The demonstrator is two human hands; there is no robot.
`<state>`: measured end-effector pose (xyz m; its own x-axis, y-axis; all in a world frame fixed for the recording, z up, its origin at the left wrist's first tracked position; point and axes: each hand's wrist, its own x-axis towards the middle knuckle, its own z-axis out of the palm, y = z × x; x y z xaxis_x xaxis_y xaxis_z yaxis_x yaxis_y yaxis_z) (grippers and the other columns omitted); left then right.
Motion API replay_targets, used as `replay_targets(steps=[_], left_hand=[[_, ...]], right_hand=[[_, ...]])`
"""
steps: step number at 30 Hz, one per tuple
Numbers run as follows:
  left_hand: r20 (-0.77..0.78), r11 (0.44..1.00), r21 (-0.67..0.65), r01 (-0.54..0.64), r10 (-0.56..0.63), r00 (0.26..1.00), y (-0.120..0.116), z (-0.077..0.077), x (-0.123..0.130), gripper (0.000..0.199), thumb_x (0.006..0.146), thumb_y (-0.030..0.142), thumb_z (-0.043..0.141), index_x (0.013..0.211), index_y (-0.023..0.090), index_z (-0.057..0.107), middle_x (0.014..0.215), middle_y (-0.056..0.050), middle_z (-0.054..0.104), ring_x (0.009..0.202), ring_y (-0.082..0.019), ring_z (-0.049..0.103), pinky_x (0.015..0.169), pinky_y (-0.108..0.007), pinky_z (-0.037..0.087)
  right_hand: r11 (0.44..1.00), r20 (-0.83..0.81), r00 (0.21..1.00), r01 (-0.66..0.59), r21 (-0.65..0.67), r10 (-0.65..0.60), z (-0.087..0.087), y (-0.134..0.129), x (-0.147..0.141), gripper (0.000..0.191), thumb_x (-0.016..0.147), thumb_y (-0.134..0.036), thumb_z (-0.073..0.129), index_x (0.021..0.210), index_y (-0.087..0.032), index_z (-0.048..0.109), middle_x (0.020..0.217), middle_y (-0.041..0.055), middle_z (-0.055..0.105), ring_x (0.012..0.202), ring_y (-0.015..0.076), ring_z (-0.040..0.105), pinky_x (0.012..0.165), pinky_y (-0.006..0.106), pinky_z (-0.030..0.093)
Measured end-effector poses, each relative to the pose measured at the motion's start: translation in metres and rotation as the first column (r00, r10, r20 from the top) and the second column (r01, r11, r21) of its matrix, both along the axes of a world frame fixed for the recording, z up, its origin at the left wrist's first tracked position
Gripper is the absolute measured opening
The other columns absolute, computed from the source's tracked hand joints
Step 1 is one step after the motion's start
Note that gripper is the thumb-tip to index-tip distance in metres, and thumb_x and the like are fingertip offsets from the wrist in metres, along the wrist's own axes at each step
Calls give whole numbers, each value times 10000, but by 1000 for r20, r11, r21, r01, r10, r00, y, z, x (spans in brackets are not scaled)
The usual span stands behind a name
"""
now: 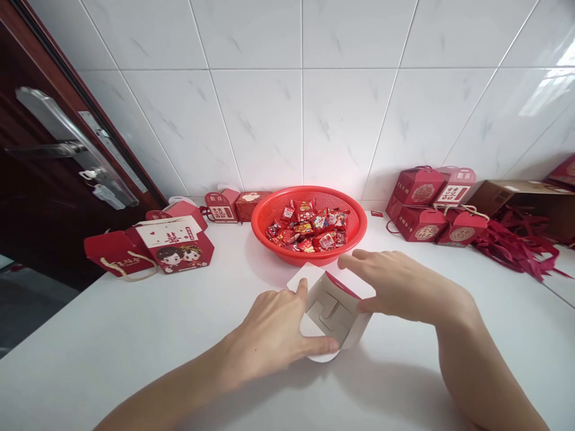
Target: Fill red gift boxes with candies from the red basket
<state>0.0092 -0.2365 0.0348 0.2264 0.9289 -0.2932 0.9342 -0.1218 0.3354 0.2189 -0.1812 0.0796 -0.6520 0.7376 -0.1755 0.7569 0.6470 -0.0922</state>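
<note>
An opened candy box [332,317], white inside with a red outer face, stands on the white table with its flaps spread and its interlocked bottom showing. My left hand [278,329] grips its near left side, thumb along the near edge and a finger by the left flap. On the right, my right hand [390,281] has its thumb on the box's right wall, its fingers reaching over the far flap. Just behind the box sits a red plastic basket [309,258] holding many wrapped candies [309,224].
Folded red gift boxes [186,248] stand at the left, with smaller ones [222,206] by the tiled wall. More red boxes [422,203] are stacked at the right, beside dark red ribbons [512,248] and a cardboard carton [516,191]. A door with a metal handle [67,146] is far left.
</note>
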Motion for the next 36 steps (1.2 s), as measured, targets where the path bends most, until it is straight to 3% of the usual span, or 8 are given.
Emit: replay_targets(steps=[4,6,8,12,19,24,30,36], left_hand=[[5,1000,10,19,-19,1000,1,-1,1,837,739,751,572,1338,168,527,782,-62,710,825,-349,684,600,-331,395],[-11,1000,12,18,-18,1000,2,-2,1,870,746,759,563,1368,153,509,796,-75,716,837,-362,687,608,-339,401],[-39,1000,23,7,-7,999,2,-1,1,941,740,775,559,1425,138,463,824,-95,722,859,-377,686,615,-349,411],[-50,1000,-7,3,-3,999,3,1,2,952,742,763,559,1443,127,454,831,-103,730,876,-381,691,635,-360,436],[-62,999,33,7,-5,998,5,2,4,955,778,724,542,1469,75,420,836,-120,737,859,-390,705,669,-384,462],[-93,997,82,13,-5,996,6,1,5,905,820,727,491,1460,89,426,864,-126,732,834,-376,700,674,-378,455],[22,992,120,30,-33,999,3,9,4,507,871,649,505,1156,241,601,842,-42,717,736,-275,675,595,-308,399],[94,986,157,-62,47,994,10,23,-17,520,904,682,440,1152,274,647,753,-3,689,709,-233,659,606,-295,425]], right_hand=[[960,-175,956,-255,-111,234,0,-14,-3,219,805,-95,604,966,-238,642,968,22,689,876,202,633,694,288,403],[948,-171,948,-291,-130,267,-3,-16,-4,151,796,-101,623,878,-225,645,866,13,679,876,212,622,714,303,404],[963,-134,963,-249,-100,235,-6,-17,-4,130,781,-152,676,888,-219,644,853,22,669,862,227,609,713,322,401],[993,-48,993,-112,-27,111,-4,-14,0,319,707,-248,792,977,-219,624,934,43,652,875,251,591,752,353,408],[994,28,1000,-10,-108,13,-3,0,-2,436,653,-367,820,1009,-242,604,911,34,643,901,271,596,752,348,392],[991,-15,1000,-11,-136,9,-6,10,-1,407,681,-339,787,1044,-257,622,952,28,669,941,277,624,807,367,414],[989,-174,984,-61,-132,37,6,8,10,606,718,-313,768,1296,-295,585,1202,57,681,1089,298,631,859,368,470],[994,-331,943,-68,-91,34,8,21,25,491,861,-396,657,1331,-269,595,1241,87,696,1080,284,659,864,374,504]])
